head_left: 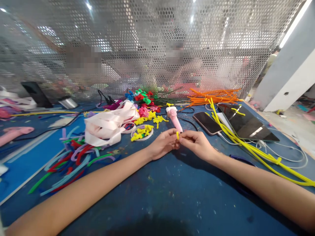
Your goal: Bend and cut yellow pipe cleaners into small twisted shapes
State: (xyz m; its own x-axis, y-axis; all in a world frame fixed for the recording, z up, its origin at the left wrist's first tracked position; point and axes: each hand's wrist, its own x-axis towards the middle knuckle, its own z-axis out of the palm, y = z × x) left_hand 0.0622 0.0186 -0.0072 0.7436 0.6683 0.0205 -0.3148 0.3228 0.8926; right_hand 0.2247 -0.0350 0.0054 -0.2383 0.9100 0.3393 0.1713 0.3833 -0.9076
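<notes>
My left hand [164,144] and my right hand [197,144] meet over the middle of the blue table. Both are closed, fingertips pinching a short piece of yellow pipe cleaner [177,135] between them. Just beyond the fingers lies a pink handheld tool with a white top [175,120], which looks like a glue gun. Small yellow pipe-cleaner flowers [142,132] sit in a round ring-shaped holder to the left, with more yellow flowers [157,120] behind. Long yellow pipe cleaners [256,151] stretch along the right side.
Pale pink ribbon [105,126] is heaped at left, near mixed coloured pipe cleaners [73,160]. A phone [207,123] with a cable and a dark tablet [251,123] lie at right. Orange pipe cleaners [214,96] rest before a perforated metal screen [152,49].
</notes>
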